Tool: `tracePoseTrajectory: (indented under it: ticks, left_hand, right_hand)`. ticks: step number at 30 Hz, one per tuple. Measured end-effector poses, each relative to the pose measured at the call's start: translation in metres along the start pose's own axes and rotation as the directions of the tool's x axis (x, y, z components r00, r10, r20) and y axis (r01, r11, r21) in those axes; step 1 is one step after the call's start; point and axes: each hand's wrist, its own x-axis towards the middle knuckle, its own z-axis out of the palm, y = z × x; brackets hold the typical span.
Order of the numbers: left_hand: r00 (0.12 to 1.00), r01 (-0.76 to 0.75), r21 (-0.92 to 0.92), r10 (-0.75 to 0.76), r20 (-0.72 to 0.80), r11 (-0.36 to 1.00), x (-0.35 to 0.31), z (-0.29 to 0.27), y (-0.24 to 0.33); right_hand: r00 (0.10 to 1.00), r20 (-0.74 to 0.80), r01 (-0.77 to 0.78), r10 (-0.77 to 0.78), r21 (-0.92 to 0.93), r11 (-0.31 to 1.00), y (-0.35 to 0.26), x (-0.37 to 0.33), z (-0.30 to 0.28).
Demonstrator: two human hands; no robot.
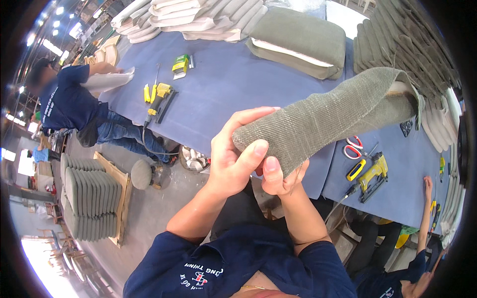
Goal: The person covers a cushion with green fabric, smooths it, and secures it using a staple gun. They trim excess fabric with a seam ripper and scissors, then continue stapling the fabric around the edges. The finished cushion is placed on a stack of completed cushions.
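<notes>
I hold up a long curved upholstered piece [318,116] wrapped in grey-green woven fabric. Its near end lies in my hands, and the far end rises to the right, where the cover gapes open around something pale. My left hand [229,154] wraps round the left side of the near end, its thumb pressed on the fabric. Gripping the lower corner, my right hand [285,179] has its thumb on top; some of its fingers are hidden under the piece.
On the blue table [213,94] lie yellow staple guns [373,178], red-handled scissors [354,148] and a green box [181,64]. A large grey-green cushion [298,39] and stacked covers [198,20] stand behind. Co-workers [74,99] work at left and lower right. Stacked cushions [89,198] stand on a pallet.
</notes>
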Motion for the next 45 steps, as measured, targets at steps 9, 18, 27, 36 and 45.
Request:
tracePoseTrajectory:
  ticks: [9,18,27,36,45]
  left_hand:
    - [0.998,0.061,0.097,-0.061,-0.003,0.993,-0.002,0.008,0.012]
    - [0.986,0.119,0.207,-0.14,0.089,0.971,-0.038,0.01,0.034]
    - [0.984,0.149,0.148,-0.162,0.074,0.978,-0.051,0.022,0.035]
    - [0.99,-0.014,0.174,0.039,-0.135,0.985,-0.037,-0.021,-0.001]
    - [0.955,0.157,-0.098,-0.176,-0.238,0.983,-0.056,-0.035,-0.085]
  right_hand:
    - [0.993,-0.065,-0.094,0.101,0.101,0.99,-0.004,-0.012,-0.004]
    - [0.67,0.293,-0.738,0.682,0.364,0.568,-0.082,-0.017,-0.046]
    - [0.261,0.619,-0.921,0.741,0.39,-0.002,-0.098,0.019,-0.077]
    - [0.539,0.567,-0.842,0.623,0.349,0.411,-0.059,0.03,-0.029]
    - [0.713,0.364,-0.695,0.599,0.26,0.67,-0.009,0.032,-0.02]
